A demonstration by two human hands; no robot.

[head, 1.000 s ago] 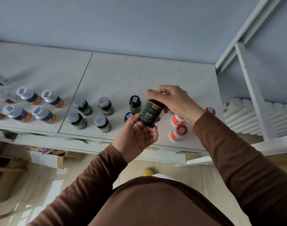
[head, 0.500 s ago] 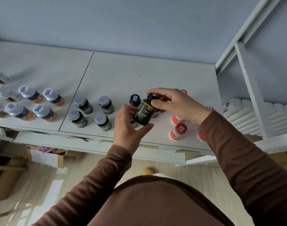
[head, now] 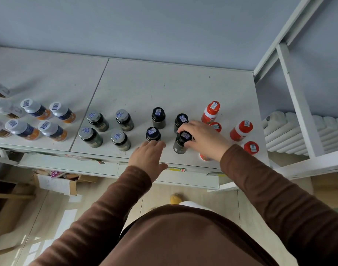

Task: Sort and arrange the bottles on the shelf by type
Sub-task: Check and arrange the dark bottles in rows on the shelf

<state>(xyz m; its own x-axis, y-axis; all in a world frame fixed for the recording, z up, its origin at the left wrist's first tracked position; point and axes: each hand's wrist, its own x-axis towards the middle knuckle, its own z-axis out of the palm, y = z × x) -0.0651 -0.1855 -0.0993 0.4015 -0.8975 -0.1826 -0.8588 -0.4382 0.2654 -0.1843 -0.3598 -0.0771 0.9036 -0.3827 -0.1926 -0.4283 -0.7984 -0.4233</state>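
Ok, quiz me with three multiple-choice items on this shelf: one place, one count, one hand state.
1. Where is the black-capped dark bottle that the right hand grips? A beside the other black-capped bottles on the white shelf; B on the floor; C on the radiator.
2. How many silver-capped dark bottles stand there? A two; B four; C six.
3. The left hand is: A straight-fingered, holding nothing; B gripping a red bottle; C out of view.
Answers: 1 A, it sits front right in that group; 2 B, two rows of two; 3 A, its fingers lie straight by a black cap.
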